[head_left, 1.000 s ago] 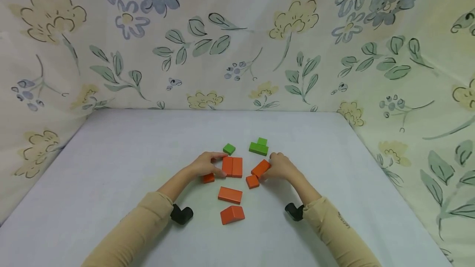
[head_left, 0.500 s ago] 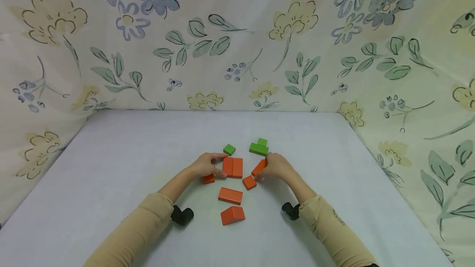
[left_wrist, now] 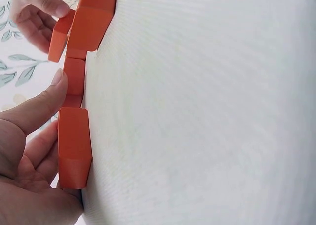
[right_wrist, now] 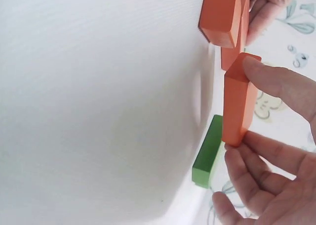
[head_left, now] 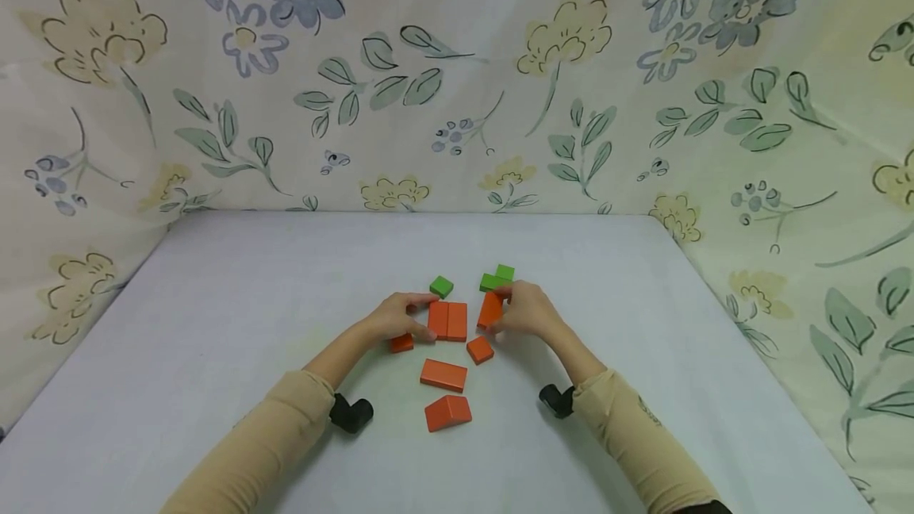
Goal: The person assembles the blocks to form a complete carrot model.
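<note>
Two orange rectangular blocks lie side by side mid-table. My left hand (head_left: 391, 316) holds the left block (head_left: 438, 322) between thumb and fingers at its two ends; the right block (head_left: 458, 322) lies against it. A smaller orange block (head_left: 401, 344) sits under the left palm, partly covered in the head view. My right hand (head_left: 530, 309) pinches another orange rectangular block (right_wrist: 237, 104) by its ends, thumb on one and fingertips on the other. In the right wrist view it appears raised off the table. A small orange block (head_left: 480, 350) lies just nearer than the right hand.
Nearer on the white table (head_left: 286, 260) lie an orange rectangular block (head_left: 443, 376) and an orange peaked block (head_left: 447, 414). Farther off are a small green block (head_left: 441, 286), a long green block (head_left: 491, 282) and another small green one (head_left: 505, 271). Flowered cloth (head_left: 457, 86) hangs behind.
My right hand has moved left and slightly away from me, turning its orange block more upright beside the pair. The small orange block shifted slightly left. The left hand stays in place.
</note>
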The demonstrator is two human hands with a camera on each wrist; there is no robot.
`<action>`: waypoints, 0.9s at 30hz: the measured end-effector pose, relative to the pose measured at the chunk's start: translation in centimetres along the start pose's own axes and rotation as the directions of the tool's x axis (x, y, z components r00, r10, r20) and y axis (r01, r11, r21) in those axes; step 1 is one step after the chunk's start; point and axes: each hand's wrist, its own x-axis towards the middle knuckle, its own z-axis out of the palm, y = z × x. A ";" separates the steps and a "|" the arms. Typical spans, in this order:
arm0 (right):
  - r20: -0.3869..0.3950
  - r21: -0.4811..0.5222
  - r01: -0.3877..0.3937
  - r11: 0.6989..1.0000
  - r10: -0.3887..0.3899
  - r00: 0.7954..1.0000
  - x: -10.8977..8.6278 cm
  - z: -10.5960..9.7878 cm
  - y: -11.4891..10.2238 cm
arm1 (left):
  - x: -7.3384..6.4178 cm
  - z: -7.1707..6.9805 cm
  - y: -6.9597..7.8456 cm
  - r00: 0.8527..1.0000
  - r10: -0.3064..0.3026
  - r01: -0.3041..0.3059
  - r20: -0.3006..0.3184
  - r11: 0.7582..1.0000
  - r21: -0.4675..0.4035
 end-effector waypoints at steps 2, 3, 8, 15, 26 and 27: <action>0.001 0.003 0.022 1.000 -0.022 1.000 0.2 0.0 -0.3 | 0.0 -0.1 0.0 1.000 -0.001 0.001 -0.001 1.000 0.001; 0.003 0.010 0.026 1.000 -0.026 1.000 0.3 0.1 -0.4 | 0.0 -0.1 0.0 1.000 -0.001 0.001 0.000 1.000 0.001; 0.032 0.022 0.042 0.999 -0.043 0.999 0.6 0.5 -0.8 | -0.1 -0.1 0.1 1.000 -0.001 0.001 0.005 1.000 0.007; 0.046 -0.009 0.058 0.998 -0.058 0.997 0.6 0.6 -1.1 | -0.2 0.0 0.2 1.000 -0.012 0.012 0.003 1.000 0.026; 0.141 -0.018 0.079 0.997 -0.076 0.987 0.3 0.4 -1.4 | -0.1 -0.1 0.2 1.000 -0.015 0.015 0.004 1.000 0.012; 0.154 -0.023 0.082 0.996 -0.077 0.985 0.2 0.3 -1.4 | -0.1 -0.1 0.2 1.000 -0.009 0.009 0.006 1.000 0.014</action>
